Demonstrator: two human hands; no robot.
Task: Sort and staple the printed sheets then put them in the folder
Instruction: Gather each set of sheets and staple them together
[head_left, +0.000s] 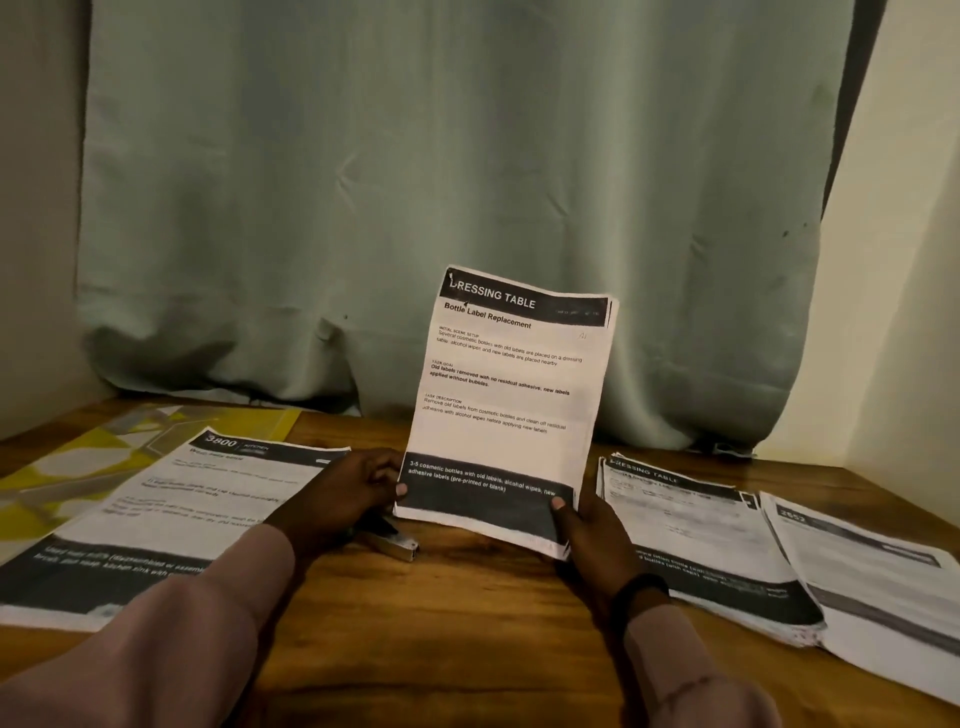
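Above the wooden table, both hands pinch the DRESSING TABLE sheets upright: left hand & right hand at btm corners. Stapler half hidden under left hand; yellow folder mostly covered by left stack

The stapler lies mostly hidden beneath the left hand.

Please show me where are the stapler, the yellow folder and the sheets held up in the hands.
stapler (396, 544): head view, on its metal front end.
yellow folder (260, 422): head view, on its far yellow corner.
held sheets (501, 395): head view, on the middle of the top page.
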